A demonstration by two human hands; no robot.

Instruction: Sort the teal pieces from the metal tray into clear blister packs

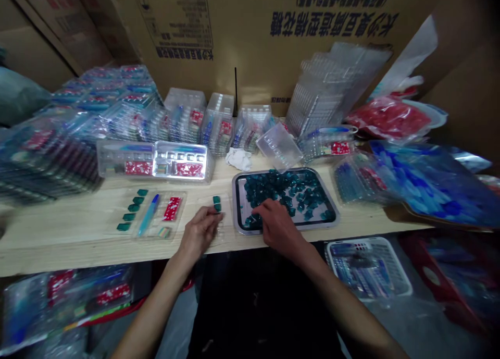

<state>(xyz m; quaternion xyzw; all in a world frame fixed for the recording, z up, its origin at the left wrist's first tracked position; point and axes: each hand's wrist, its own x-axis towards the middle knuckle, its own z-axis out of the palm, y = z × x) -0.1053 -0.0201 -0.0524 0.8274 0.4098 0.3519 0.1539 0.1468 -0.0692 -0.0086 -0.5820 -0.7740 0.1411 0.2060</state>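
Watching remotely, I see my left hand [199, 233] pinching two teal pieces [216, 203] at the fingertips, stacked with their long axis pointing away from me, over a clear blister tray [216, 228]. My right hand [278, 223] curls its fingers among loose pieces [297, 189] in a steel tray [237, 202], apparently set alongside for easy reach; I cannot tell whether those fingers grip anything.

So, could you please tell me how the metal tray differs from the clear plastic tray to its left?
The metal tray has a grey rim; the clear plastic tray is see-through. The metal tray holds a heap of teal pieces; the clear tray, a short row beside a blue item. Both lie flat on the wooden table.
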